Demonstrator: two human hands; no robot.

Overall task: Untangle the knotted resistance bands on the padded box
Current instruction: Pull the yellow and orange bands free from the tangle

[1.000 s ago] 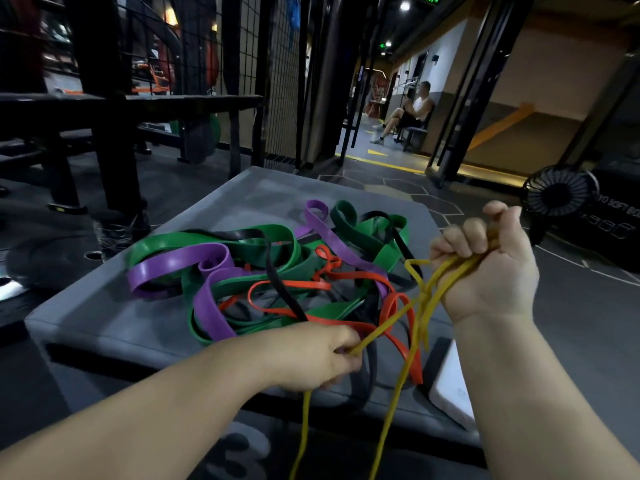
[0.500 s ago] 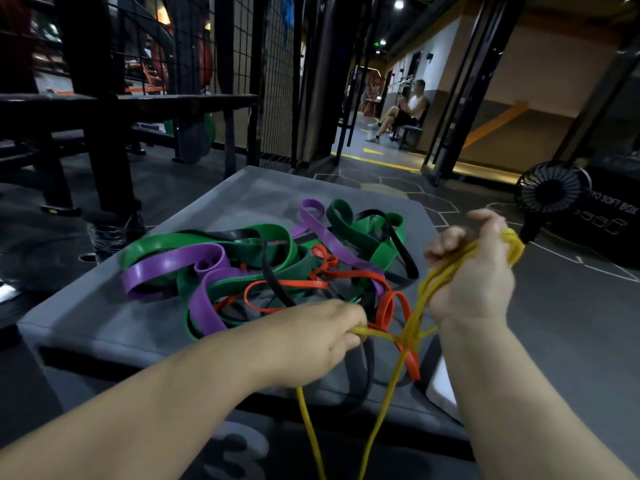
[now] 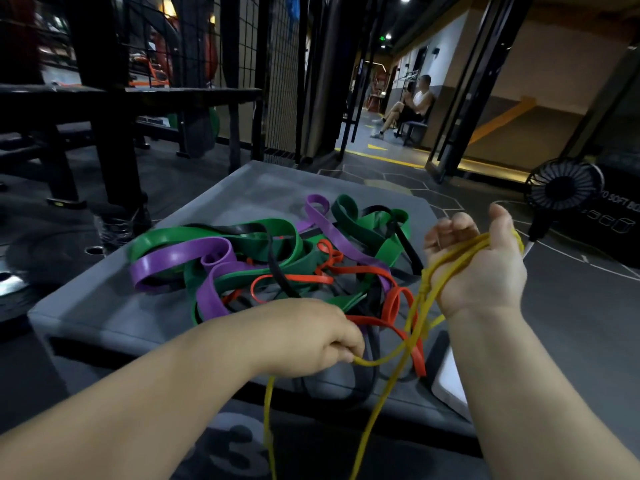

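the yellow band (image 3: 429, 289) is thin and cord-like, far narrower than the others. it runs from the right grip (image 3: 481, 268), held above the right edge of the padded box (image 3: 242, 188), down to the left grip (image 3: 304, 337) at the near edge. the right grip, a bare hand with the palm turned up, has its fingers half curled over several yellow strands, and a bit of yellow shows round the back of the hand. the left grip pinches one strand at its fingertips. two yellow strands hang off the near edge, in front of a large "3" (image 3: 239, 445) on the box face.

the rest of the tangle lies across the middle of the box top. five colours can be counted: yellow, wide green bands (image 3: 214, 233), purple bands (image 3: 180, 254), narrow red bands (image 3: 360, 270) and black bands (image 3: 277, 271). how many there are of each i cannot tell, since they loop over one another.

a red loop and black strands cross the yellow strands near the near right corner, and the left forearm hides the near side of the pile. one flat white object (image 3: 450, 379) lies at that corner. a small black fan (image 3: 562, 188) stands on the floor to the right, a black rack (image 3: 107, 133) to the left, and one person (image 3: 412, 105) sits far off in the corridor.
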